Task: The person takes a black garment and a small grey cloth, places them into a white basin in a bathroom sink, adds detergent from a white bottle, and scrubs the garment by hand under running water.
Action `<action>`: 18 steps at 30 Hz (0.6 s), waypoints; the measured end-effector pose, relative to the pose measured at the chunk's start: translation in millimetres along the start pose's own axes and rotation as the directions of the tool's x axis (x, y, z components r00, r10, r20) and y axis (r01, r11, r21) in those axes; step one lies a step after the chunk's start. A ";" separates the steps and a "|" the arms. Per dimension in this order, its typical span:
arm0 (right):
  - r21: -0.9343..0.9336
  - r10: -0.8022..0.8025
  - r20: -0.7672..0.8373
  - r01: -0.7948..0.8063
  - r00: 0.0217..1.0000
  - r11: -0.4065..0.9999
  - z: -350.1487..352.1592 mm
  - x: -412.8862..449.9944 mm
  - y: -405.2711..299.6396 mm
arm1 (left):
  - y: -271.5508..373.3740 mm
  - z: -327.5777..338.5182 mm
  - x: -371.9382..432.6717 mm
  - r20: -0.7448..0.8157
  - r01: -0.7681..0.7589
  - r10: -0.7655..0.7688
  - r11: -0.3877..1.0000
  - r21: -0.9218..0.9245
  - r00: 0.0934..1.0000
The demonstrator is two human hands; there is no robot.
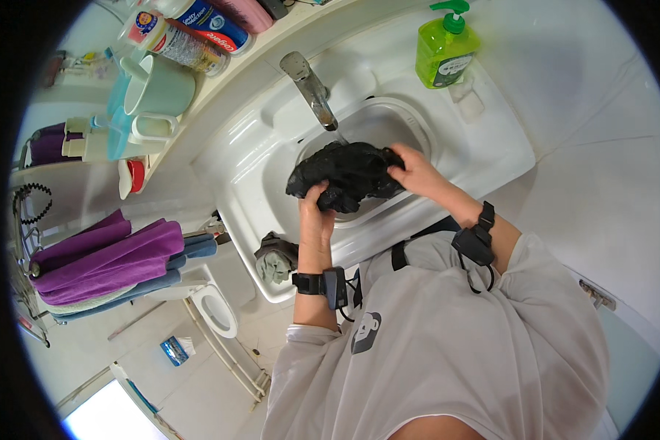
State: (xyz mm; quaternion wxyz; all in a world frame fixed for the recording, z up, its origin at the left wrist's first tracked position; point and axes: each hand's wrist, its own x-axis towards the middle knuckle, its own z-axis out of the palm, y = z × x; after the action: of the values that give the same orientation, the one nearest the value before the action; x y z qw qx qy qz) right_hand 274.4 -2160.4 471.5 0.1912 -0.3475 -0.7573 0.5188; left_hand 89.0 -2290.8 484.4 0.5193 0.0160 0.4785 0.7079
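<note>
A wet black cloth (357, 168) hangs bunched between my two hands over the basin. My left hand (316, 212) grips its near left part, thumb on top. At the cloth's right end, my right hand (415, 170) pinches the fabric between thumb and fingers. Water runs from the chrome faucet (311, 91) onto the cloth's far edge. Beneath lies a grey inner basin (418, 124) set in the white ceramic sink (473, 143); the cloth hides much of its inside.
A grey-green and dark cloth bundle (275, 261) rests on the sink's left corner. At the back right stands a green soap pump bottle (445, 49). Cups, including a pale green mug (162, 88), and bottles line the shelf (275, 30). Purple towels (115, 261) hang at left.
</note>
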 end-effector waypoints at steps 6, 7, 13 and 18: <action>0.114 -0.137 -0.133 0.153 0.982 0.982 -33.6 9.9 -24.1 | -33.9 -38.5 21.8 0.054 -0.044 0.013 0.777 0.628 0.998; 0.049 -0.250 -0.119 0.257 0.961 0.965 -32.0 12.6 -31.3 | -45.3 -57.0 27.5 0.216 -0.301 0.209 0.660 0.688 0.954; 0.240 -0.136 -0.176 0.176 0.975 0.955 -31.2 15.3 -53.4 | -12.8 10.5 12.1 0.471 -0.550 0.292 0.340 0.762 0.833; 0.337 -0.107 -0.183 0.164 0.977 0.927 -28.0 19.9 -81.8 | -22.5 42.0 2.1 0.602 -0.656 0.269 0.202 0.728 0.752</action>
State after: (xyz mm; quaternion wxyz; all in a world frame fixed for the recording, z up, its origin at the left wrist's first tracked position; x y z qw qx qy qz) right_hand 252.2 -2145.6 556.1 0.3458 -0.2955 -0.6572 0.6010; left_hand 126.0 -2261.3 490.5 0.2502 0.5692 0.6570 0.4264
